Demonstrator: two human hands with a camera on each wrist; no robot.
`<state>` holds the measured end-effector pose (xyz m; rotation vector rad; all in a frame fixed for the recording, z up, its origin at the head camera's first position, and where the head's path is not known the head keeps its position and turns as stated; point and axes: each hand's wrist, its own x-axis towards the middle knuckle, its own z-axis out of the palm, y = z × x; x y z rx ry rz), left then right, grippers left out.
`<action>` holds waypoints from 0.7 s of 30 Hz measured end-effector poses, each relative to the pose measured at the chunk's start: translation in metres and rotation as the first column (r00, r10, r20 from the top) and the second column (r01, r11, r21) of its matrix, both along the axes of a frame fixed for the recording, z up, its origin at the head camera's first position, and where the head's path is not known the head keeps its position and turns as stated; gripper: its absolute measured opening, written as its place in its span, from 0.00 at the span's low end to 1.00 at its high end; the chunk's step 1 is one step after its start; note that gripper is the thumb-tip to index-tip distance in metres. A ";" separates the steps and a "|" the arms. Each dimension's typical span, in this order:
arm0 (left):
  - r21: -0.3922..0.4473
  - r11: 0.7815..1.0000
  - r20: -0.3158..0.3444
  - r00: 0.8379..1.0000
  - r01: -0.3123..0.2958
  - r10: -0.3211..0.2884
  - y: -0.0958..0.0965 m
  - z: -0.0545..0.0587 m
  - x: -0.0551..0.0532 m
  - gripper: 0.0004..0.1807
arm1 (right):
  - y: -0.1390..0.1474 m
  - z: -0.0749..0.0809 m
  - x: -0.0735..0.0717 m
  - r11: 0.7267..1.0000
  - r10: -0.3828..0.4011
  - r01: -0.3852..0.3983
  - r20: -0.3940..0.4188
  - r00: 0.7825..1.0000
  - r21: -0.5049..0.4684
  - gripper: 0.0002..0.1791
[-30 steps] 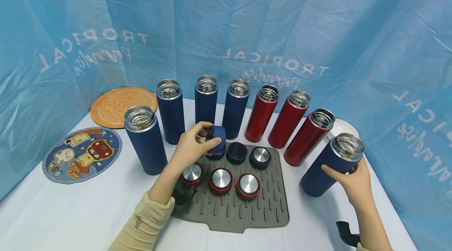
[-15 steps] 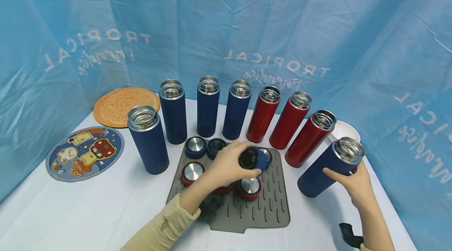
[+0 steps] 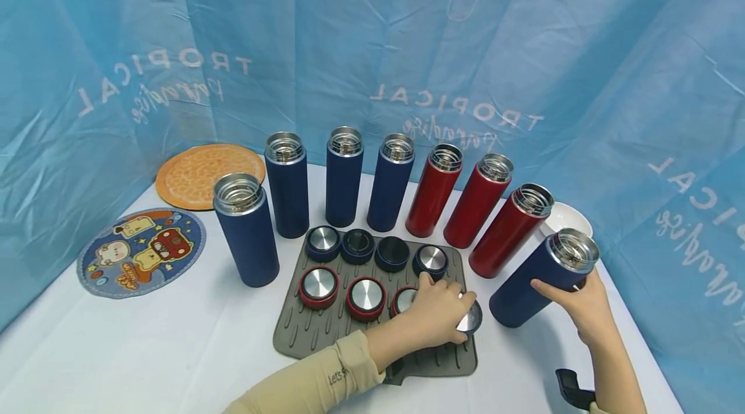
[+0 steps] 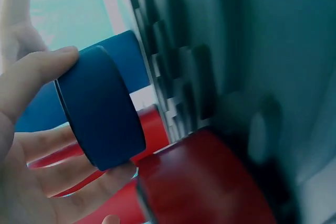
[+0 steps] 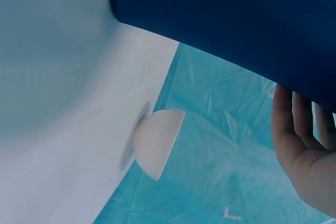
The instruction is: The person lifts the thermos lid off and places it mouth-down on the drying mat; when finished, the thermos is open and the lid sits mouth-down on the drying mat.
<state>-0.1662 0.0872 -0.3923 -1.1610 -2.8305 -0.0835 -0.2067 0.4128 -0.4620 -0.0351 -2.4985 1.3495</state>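
Observation:
My left hand (image 3: 436, 310) pinches a blue bottle lid (image 3: 473, 318) with a silver top, over the right edge of the grey mat (image 3: 291, 336). In the left wrist view the thumb and fingers hold this lid (image 4: 100, 108) by its rim, close to a red lid (image 4: 199, 182). At the right, my right hand (image 3: 584, 307) grips an uncapped blue thermos bottle (image 3: 532, 281) near its steel mouth. On the mat, blue lids (image 3: 392, 252) form a back row and red lids (image 3: 365, 297) a front row; my left hand partly covers one red lid.
Uncapped blue bottles (image 3: 343, 181) and red bottles (image 3: 432, 194) stand in an arc behind the mat. Left lie an orange round placemat (image 3: 204, 174) and a cartoon placemat (image 3: 140, 255). A white bowl (image 3: 564, 218) sits behind the right bottle. Blue curtain (image 3: 326, 45) surrounds the table.
My left hand has carried the blue lid rightward from above the back row to the mat's right edge, turning its silver top upward. The right hand keeps its grip on the bottle.

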 end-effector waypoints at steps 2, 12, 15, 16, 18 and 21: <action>-0.022 1.000 -0.002 1.000 0.006 -0.006 0.003 -0.004 0.000 0.35 | 0.000 0.000 -0.001 1.000 -0.006 0.006 0.005 1.000 -0.005 0.54; -0.035 0.999 0.044 0.999 -0.020 0.021 0.005 -0.018 -0.007 0.34 | -0.028 0.033 0.015 0.999 0.029 -0.029 0.002 1.000 -0.030 0.52; -0.035 0.999 0.054 0.998 -0.029 0.031 0.004 -0.019 -0.008 0.34 | -0.053 0.061 0.029 0.994 0.058 -0.058 -0.005 0.998 -0.098 0.51; -0.034 0.999 0.059 0.998 -0.032 0.034 0.004 -0.019 -0.008 0.35 | -0.061 0.070 0.034 0.990 0.068 -0.067 0.008 0.998 -0.123 0.52; -0.013 1.000 0.067 0.998 -0.020 0.021 0.002 -0.018 -0.009 0.39 | -0.073 0.082 0.040 0.987 0.064 -0.059 0.028 0.998 -0.147 0.55; 0.043 0.999 0.083 0.997 0.006 -0.009 -0.007 -0.009 -0.012 0.45 | -0.088 0.099 0.050 0.974 0.019 -0.011 0.031 0.999 -0.225 0.60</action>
